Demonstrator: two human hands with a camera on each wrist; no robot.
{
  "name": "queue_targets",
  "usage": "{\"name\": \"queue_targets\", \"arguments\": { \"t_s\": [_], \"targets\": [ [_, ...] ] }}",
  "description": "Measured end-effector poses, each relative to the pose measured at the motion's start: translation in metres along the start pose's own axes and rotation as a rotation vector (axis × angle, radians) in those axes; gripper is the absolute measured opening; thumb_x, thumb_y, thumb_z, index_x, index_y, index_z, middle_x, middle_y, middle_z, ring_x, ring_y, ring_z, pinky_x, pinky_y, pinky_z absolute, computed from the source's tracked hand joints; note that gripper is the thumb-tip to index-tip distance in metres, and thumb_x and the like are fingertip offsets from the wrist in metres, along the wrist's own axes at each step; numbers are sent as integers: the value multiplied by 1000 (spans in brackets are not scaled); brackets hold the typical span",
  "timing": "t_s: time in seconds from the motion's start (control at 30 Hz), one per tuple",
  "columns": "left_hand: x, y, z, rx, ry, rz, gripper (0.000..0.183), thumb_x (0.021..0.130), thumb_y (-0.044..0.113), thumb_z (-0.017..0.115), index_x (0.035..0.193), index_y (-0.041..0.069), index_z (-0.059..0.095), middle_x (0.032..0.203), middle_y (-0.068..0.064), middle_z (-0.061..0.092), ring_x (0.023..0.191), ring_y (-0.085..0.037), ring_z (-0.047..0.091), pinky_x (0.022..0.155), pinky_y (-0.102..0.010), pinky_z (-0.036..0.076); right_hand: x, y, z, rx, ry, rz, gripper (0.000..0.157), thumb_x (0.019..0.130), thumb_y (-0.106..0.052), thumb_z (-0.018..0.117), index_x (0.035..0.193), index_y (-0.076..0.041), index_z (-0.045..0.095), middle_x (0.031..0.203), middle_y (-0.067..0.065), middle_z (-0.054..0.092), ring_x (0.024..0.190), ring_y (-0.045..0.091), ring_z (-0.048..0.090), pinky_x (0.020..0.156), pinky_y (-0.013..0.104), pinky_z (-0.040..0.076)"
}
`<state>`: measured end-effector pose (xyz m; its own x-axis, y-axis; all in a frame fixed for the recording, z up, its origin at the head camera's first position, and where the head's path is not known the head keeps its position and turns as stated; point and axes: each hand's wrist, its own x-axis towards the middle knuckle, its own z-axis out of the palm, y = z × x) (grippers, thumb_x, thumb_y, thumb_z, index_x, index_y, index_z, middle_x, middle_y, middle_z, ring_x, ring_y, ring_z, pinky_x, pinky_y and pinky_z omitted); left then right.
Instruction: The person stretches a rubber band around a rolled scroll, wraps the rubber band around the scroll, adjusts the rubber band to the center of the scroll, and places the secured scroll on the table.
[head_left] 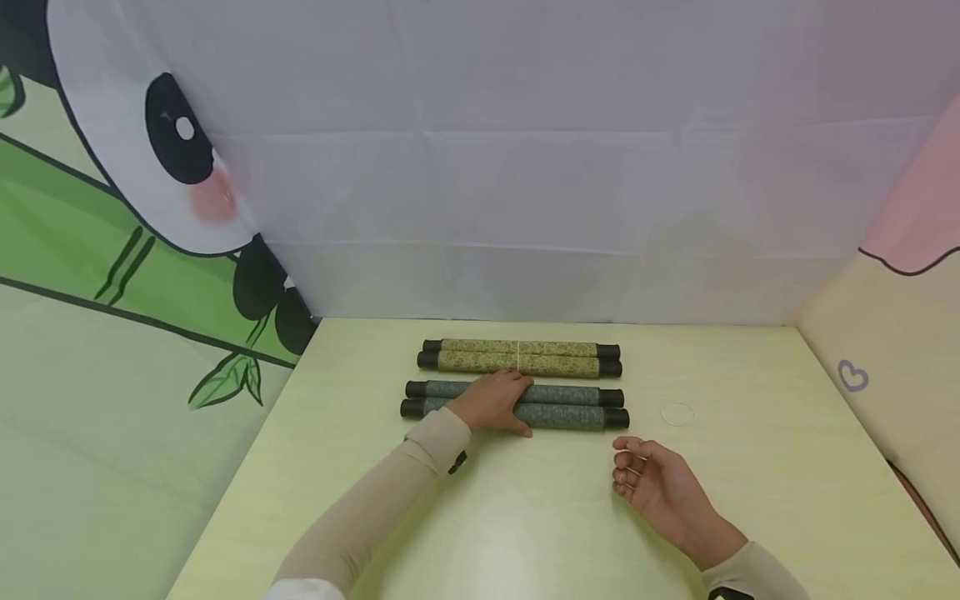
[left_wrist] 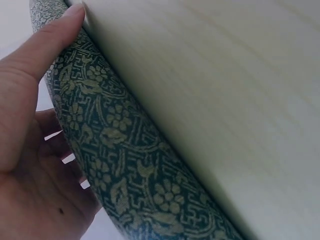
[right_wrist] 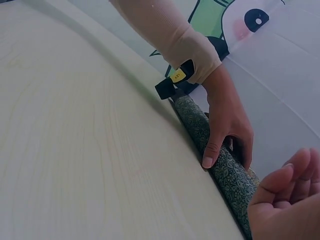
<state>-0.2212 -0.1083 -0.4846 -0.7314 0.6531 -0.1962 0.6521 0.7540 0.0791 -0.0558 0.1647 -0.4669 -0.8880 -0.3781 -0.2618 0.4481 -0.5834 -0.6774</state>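
Two green patterned scrolls [head_left: 566,416] with black end knobs lie side by side on the table. My left hand [head_left: 495,402] reaches over them near their middle and grips them, its thumb along the near side and its fingers over the far side. In the left wrist view the thumb [left_wrist: 55,37] rests on the flowered cloth of the nearer scroll [left_wrist: 120,145]. My right hand [head_left: 663,492] holds nothing; it is raised to the right of the scrolls, palm turned inward and fingers loosely bent. A thin elastic band [head_left: 677,414] lies to the right of the green pair.
Just behind the green pair lie two yellow-brown patterned scrolls [head_left: 558,364] with black knobs, a pale band around their middle. A pale wood-grain table [head_left: 360,350] meets a white cloth wall [head_left: 525,283] at the back. Printed cartoon cloths hang at both sides.
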Motion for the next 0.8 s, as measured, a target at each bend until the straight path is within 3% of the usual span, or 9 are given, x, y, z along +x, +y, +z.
{"name": "queue_targets", "arguments": {
  "t_s": [0.27, 0.43, 0.6, 0.8],
  "targets": [
    [1, 3, -3, -1, -1, -11, 94, 78, 63, 80, 150, 11, 49, 144, -7, 56, 130, -27, 52, 99, -44, 52, 0, 1, -1, -9, 9, 11, 29, 107, -15, 37, 100, -16, 65, 83, -5, 61, 76, 15, 53, 77, 28, 46],
    [6, 2, -4, 1, 30, 21, 89, 75, 59, 84, 143, 8, 57, 128, -6, 65, 116, -23, 62, 91, -39, 56, 2, 1, -3, -14, -8, 3, 30, 107, -15, 37, 101, -15, 66, 85, -4, 63, 78, 15, 55, 77, 27, 48],
    [7, 2, -7, -34, 34, 26, 87, 71, 56, 88, 136, 6, 62, 110, -4, 71, 95, -18, 67, 82, -35, 58, 6, 2, -5, -109, -25, 66, 27, 108, -14, 41, 104, -12, 67, 97, 0, 67, 89, 17, 65, 87, 29, 53],
    [1, 5, -21, -86, 67, -18, 95, 69, 59, 88, 141, 5, 58, 109, -7, 72, 94, -21, 68, 84, -37, 58, 12, 5, -5, -211, 18, 100, 18, 105, -9, 46, 106, -7, 64, 104, 5, 66, 97, 20, 67, 95, 34, 54]
  ]
}}
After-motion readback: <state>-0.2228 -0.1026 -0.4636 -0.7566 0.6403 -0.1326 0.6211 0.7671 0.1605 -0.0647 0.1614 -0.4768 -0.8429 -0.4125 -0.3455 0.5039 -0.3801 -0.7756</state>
